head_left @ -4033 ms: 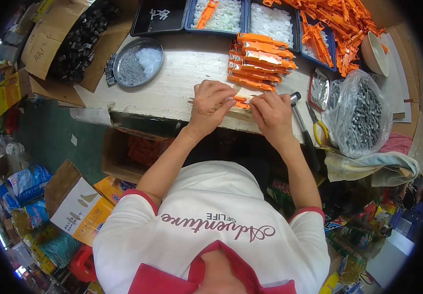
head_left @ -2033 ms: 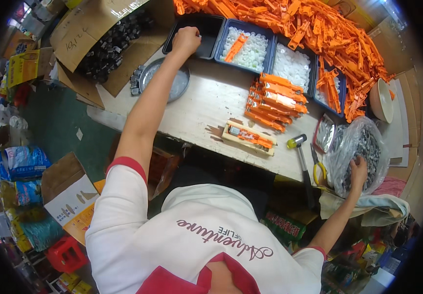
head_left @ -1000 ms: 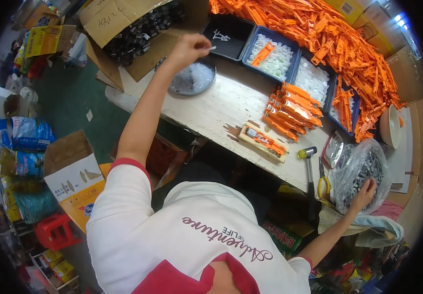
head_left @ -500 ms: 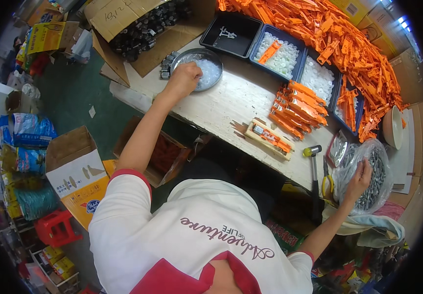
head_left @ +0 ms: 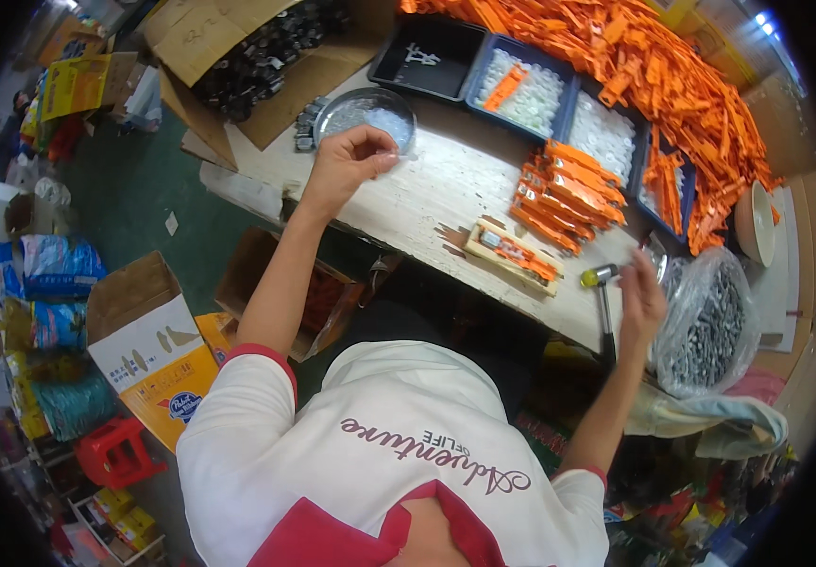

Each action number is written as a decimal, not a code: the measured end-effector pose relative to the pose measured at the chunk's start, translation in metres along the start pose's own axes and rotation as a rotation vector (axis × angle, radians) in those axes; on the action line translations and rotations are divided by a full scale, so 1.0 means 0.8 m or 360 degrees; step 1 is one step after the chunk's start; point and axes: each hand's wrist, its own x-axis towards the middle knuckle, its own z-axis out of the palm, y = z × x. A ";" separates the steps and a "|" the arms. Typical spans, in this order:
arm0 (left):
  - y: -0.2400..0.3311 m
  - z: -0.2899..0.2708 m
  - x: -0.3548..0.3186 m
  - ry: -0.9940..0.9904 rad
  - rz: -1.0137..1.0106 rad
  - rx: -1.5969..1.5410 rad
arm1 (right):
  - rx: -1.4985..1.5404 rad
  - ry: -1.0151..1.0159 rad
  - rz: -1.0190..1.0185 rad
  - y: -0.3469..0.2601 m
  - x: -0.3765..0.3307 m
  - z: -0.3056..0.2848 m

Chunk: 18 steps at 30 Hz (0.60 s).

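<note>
My left hand (head_left: 347, 168) is just off the near rim of a round metal dish (head_left: 325, 111) of small clear pieces. Thumb and forefinger are pinched on what looks like a tiny clear piece (head_left: 405, 156). My right hand (head_left: 642, 295) is raised over the table's right side, smeared by motion, so whether its fingers hold anything does not show. Close by it are a hammer (head_left: 604, 302) with a yellow-green face and a clear plastic bag (head_left: 710, 321) of grey metal parts. Between my hands lies a pale block (head_left: 485, 248) with an orange plastic part (head_left: 525, 257) in it.
Stacked orange parts (head_left: 569, 194) lie behind the block. Dark trays (head_left: 432, 66) hold white pieces, with a large orange heap (head_left: 606, 47) beyond. A carton (head_left: 205, 47) of black parts stands at the far left, a bowl (head_left: 756, 224) at the right.
My left hand has come out of the dish toward me, thumb and forefinger pinched. My right hand has left the plastic bag and moved left, toward the hammer.
</note>
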 end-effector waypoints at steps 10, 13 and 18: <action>0.015 0.090 -0.025 -0.0539 0.0209 -0.0369 | 0.0050 -0.0575 -0.0497 -0.092 0.004 0.097; 0.012 0.098 -0.027 -0.0571 0.0333 -0.0346 | 0.0041 -0.0591 -0.0513 -0.092 0.002 0.097; 0.018 0.108 -0.032 -0.0534 0.0635 0.0032 | -0.0012 -0.0571 -0.0580 -0.094 0.005 0.093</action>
